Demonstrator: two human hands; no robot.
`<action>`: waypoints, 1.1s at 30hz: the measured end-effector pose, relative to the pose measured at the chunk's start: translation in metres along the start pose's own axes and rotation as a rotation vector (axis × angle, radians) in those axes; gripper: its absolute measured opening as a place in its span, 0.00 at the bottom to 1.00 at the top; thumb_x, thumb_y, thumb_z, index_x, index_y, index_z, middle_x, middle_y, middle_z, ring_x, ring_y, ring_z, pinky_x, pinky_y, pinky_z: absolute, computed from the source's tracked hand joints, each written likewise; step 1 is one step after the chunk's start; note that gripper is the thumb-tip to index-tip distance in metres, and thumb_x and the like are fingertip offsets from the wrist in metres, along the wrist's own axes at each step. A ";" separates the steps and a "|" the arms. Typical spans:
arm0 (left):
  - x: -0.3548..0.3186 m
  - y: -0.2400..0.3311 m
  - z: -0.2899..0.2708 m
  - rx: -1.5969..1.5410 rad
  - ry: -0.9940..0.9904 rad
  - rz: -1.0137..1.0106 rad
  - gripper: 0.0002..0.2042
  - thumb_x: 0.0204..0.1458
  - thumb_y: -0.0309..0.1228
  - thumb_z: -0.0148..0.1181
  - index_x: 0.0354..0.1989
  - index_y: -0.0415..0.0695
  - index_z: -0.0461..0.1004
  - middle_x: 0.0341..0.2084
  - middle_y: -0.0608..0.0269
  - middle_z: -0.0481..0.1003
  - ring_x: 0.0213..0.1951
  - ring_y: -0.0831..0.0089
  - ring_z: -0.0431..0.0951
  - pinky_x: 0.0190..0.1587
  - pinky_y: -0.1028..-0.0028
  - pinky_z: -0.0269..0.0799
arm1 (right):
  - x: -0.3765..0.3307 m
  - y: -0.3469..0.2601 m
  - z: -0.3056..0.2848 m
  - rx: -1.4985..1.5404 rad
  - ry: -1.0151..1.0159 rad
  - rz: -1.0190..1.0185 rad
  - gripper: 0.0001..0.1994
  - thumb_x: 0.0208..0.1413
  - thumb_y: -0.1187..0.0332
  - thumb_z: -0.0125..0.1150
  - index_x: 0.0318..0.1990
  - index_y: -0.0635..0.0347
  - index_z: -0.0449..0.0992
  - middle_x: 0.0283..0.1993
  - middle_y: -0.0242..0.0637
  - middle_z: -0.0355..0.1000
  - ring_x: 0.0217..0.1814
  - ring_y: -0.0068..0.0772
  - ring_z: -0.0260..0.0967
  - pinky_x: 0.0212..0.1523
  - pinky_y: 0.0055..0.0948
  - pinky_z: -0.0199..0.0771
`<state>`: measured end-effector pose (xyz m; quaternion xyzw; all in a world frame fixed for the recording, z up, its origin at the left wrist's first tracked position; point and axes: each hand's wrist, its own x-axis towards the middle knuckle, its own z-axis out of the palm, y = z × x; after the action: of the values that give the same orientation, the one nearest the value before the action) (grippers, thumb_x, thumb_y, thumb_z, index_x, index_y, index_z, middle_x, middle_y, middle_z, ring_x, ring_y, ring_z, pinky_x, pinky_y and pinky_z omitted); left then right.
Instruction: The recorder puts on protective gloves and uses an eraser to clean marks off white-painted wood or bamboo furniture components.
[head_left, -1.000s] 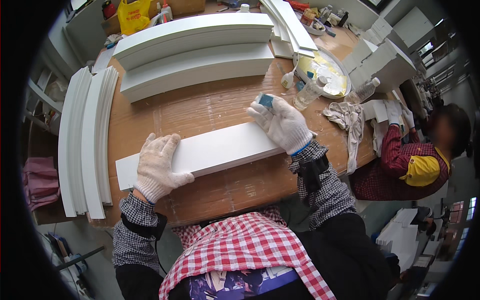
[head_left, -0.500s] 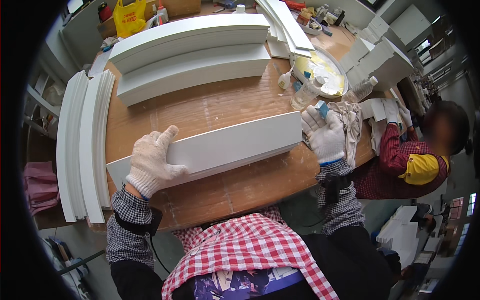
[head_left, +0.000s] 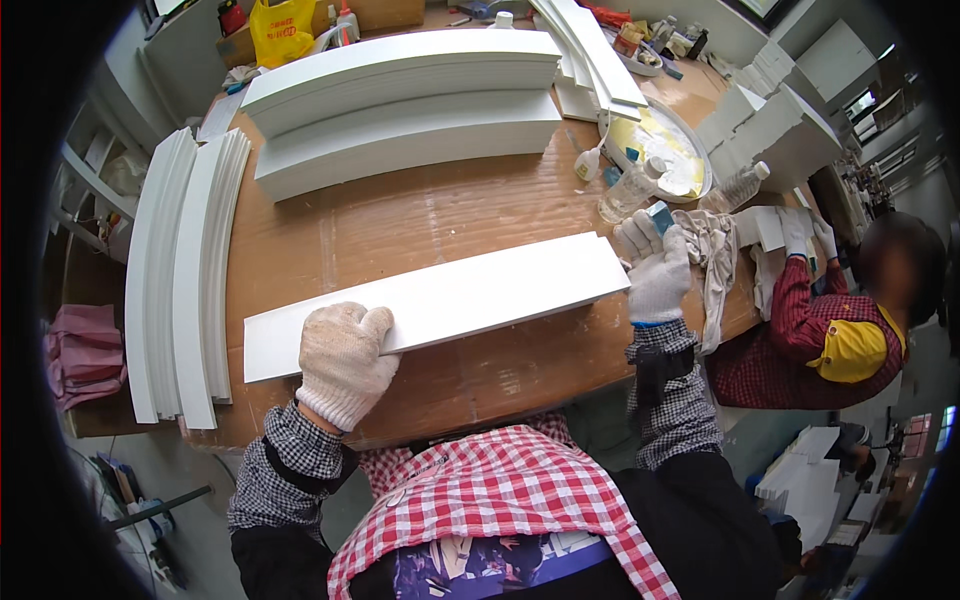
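Observation:
A long white board (head_left: 480, 284), seemingly with another layer beneath it, lies slantwise across the brown work table (head_left: 400, 215). My left hand (head_left: 346, 362), in an off-white knit glove, is closed on its near edge, left of the middle. At the board's right end, my right hand (head_left: 658, 272), also gloved, is curled with a small blue block (head_left: 660, 217) between thumb and fingers. Whether this hand also touches the board end, I cannot tell. Beyond the right hand stands a clear plastic bottle (head_left: 632, 190), and a crumpled pale cloth (head_left: 712, 245) lies beside it.
Stacked white boards (head_left: 410, 140) fill the far side, and more upright boards (head_left: 185, 280) line the left edge. A round tray (head_left: 706, 150) with white paste and a small squeeze bottle (head_left: 587, 163) sit far right. Another person (head_left: 820, 310) works at the right.
My left hand has shifted right and nearer, its spread fingers now closed on the board edge. The board lies flatter and further right. My right hand's fingers have curled more around the blue block.

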<state>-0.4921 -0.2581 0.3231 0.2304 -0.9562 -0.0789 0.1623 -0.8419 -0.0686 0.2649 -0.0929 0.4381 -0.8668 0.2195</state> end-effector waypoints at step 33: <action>0.005 -0.003 0.024 0.057 -0.030 -0.050 0.42 0.28 0.49 0.75 0.54 0.37 0.72 0.52 0.48 0.71 0.57 0.53 0.70 0.70 0.53 0.53 | 0.029 -0.048 0.001 -0.802 -0.196 0.122 0.15 0.63 0.73 0.53 0.56 0.67 0.69 0.43 0.39 0.75 0.39 0.26 0.75 0.42 0.31 0.82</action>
<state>-0.5035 -0.2619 0.3012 0.2576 -0.9543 -0.0589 0.1393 -0.8813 -0.0574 0.3028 -0.2272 0.7226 -0.5999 0.2575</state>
